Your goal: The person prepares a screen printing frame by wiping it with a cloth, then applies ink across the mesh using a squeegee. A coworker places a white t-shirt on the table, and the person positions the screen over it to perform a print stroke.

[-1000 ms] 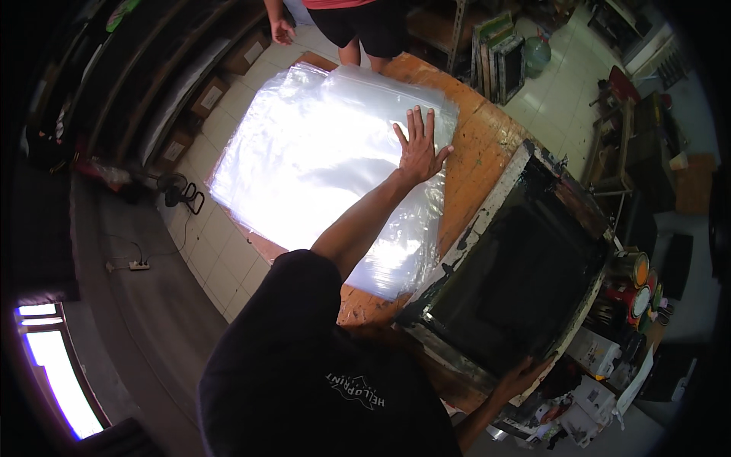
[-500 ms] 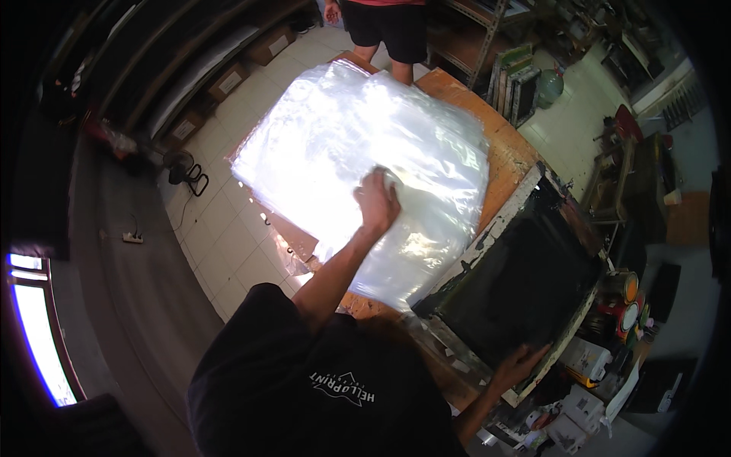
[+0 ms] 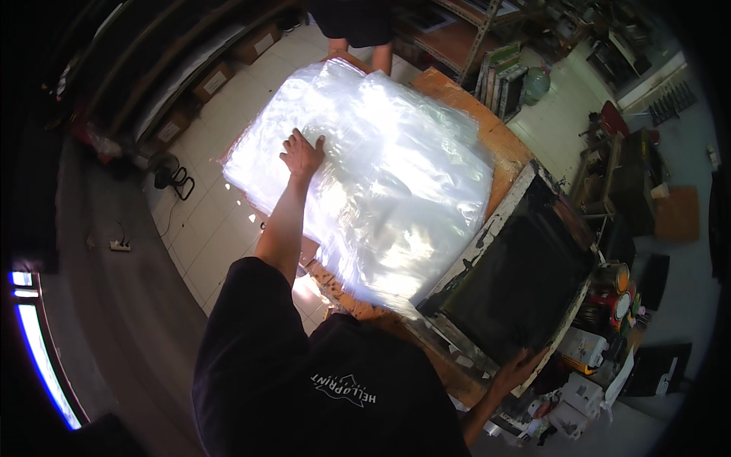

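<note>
Plastic sheets (image 3: pixel 403 164), clear and glossy, in a loose wide stack on the wooden table (image 3: pixel 509 156); head view, glare washing out much of the top. Left hand (image 3: pixel 303 158) open, fingers spread, over the stack's left part; looks laid on it, palm pressure can't be judged. Right hand (image 3: pixel 520 369) at the near right corner of a dark panel (image 3: pixel 518 278) with a pale, paint-spattered frame. Fingers lie over its edge; can't tell if they grip or just rest. Panel sits right of the stack, close along its edge. Paint cans (image 3: pixel 614 276) and clutter just past the panel's right side. Second person's legs (image 3: pixel 382 59) at the far end of the table, dark shorts. Framed screens (image 3: pixel 499 82) lean upright beyond the far right corner, water jug (image 3: pixel 536 85) beside them. Fan (image 3: pixel 167 177) on floor tiles, left.
</note>
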The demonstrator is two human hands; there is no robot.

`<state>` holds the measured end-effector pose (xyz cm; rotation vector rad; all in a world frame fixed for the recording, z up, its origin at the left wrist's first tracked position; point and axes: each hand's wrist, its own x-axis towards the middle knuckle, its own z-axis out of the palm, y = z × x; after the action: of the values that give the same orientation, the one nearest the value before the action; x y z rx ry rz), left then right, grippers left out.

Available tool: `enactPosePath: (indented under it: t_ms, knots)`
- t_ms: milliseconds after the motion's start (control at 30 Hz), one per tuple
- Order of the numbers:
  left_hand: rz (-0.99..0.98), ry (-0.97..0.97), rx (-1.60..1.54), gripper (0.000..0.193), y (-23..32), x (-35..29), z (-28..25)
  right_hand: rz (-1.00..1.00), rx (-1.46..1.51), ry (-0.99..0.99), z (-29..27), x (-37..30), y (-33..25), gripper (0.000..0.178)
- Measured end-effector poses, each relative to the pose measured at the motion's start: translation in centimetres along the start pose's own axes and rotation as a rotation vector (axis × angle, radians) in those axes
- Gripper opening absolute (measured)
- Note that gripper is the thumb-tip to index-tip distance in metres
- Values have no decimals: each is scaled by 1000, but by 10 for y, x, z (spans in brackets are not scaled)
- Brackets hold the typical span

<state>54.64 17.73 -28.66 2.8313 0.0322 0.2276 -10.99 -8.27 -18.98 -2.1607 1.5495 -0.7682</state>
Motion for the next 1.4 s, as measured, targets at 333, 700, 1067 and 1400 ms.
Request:
enactPosePath:
  t_ms: [333, 700, 1067, 1400]
  knots:
    - [84, -128, -103, 82, -15, 54, -18, 67, -44, 32, -2, -18, -36, 61]
    - [388, -324, 20, 79, 51, 124, -13, 46, -130, -42, -2, 2, -66, 59]
    - [304, -395, -246, 45, -7, 158, 28, 74, -176, -82, 4, -8, -88, 61]
    - [-38, -253, -173, 33, -61, 71, -19, -26, -57, -61, 15, 10, -78, 62]
